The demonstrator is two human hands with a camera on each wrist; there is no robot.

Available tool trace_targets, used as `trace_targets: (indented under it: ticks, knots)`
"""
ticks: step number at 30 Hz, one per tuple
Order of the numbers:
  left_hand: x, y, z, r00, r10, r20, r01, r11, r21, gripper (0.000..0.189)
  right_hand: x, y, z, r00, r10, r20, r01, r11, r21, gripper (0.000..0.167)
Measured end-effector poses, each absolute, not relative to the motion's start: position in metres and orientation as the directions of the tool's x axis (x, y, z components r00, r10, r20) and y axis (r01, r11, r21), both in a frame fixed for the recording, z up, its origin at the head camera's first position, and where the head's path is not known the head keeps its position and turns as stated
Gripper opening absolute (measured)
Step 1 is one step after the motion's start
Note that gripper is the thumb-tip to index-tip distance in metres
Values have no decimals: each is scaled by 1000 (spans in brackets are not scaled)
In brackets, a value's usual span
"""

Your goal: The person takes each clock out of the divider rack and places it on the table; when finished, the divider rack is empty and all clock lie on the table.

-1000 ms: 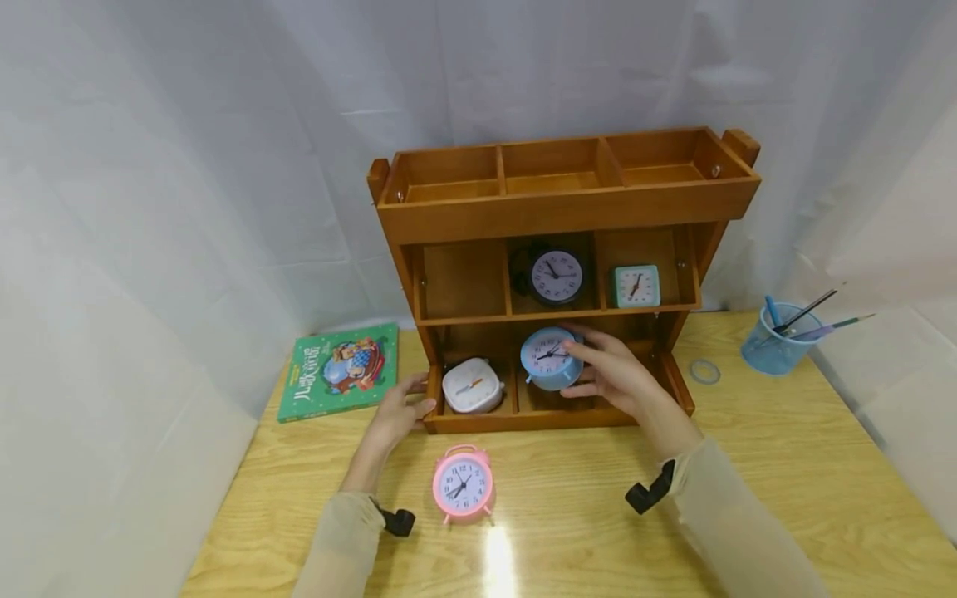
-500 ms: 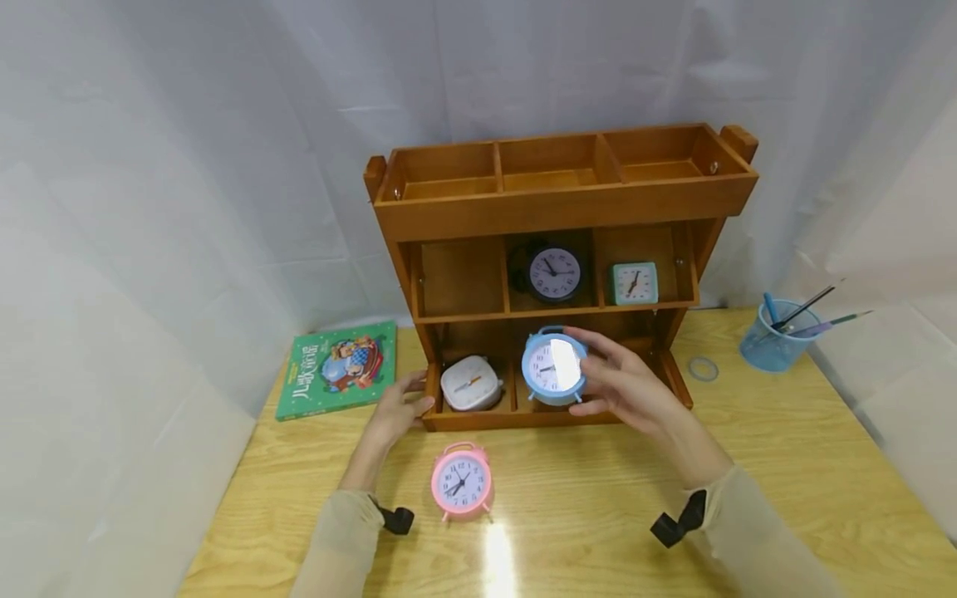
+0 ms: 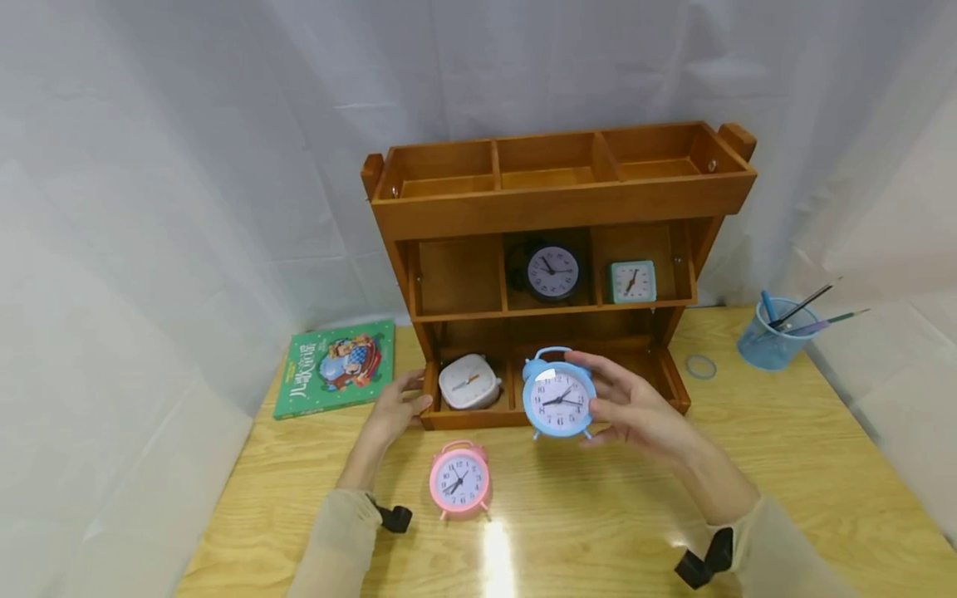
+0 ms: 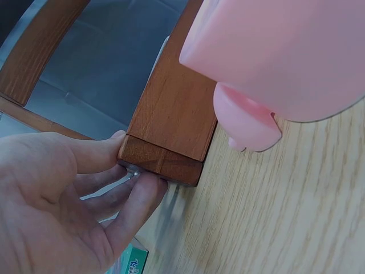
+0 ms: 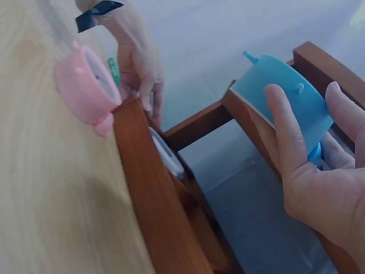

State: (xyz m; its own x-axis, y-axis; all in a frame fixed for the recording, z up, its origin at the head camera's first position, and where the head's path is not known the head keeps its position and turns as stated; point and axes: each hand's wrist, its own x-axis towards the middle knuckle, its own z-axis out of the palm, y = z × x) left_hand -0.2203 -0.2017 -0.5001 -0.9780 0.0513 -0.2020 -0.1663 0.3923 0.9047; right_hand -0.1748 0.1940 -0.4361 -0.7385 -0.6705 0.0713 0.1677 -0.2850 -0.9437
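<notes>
Head view: the right hand point(image 3: 635, 411) holds the blue alarm clock point(image 3: 557, 397) upright, dial toward the camera, fingers curled behind its case and thumb at its 3 o'clock edge. The clock hangs clear of the desk point(image 3: 785, 448), just in front of the lower tier of the wooden shelf unit point(image 3: 561, 208). The left hand point(image 3: 392, 411) rests with loosely extended fingers against the unit's lower left corner, at 9 o'clock from the blue clock; its grip closes on nothing. The pink alarm clock point(image 3: 460, 480) stands on the desk at 7 o'clock from the blue one. In the lower left compartment lies a white square clock point(image 3: 469, 382); the middle tier carries a black round clock point(image 3: 552, 272) and a small green square clock point(image 3: 631, 281). A green picture book point(image 3: 335, 368) lies at 9 o'clock from the unit; a blue pen cup point(image 3: 772, 336) and a small ring point(image 3: 701, 366) lie at 3 o'clock.

Left wrist view: fingertips point(image 4: 145, 188) touch the corner post's foot.
</notes>
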Motion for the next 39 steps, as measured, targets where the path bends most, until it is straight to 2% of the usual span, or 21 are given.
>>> trace_targets:
  ticks: [14, 26, 32, 39]
  knots:
    - [-217, -204, -497, -985, 57, -165, -129, 404, 906, 56, -152, 185, -497, -622, -775, -115, 365, -157, -918, 63]
    - [-220, -203, -501, -978, 62, -199, -160, 390, 907, 58, -151, 174, -521, -586, -792, -170, 418, -115, -901, 61]
    - [-219, -204, -501, -979, 60, -193, -154, 396, 905, 57, -152, 171, -519, -594, -772, -225, 386, -28, -922, 62]
    - [-219, -204, -501, -978, 55, -202, -165, 390, 906, 57, -150, 167, -506, -700, -663, -265, 141, 236, -962, 59]
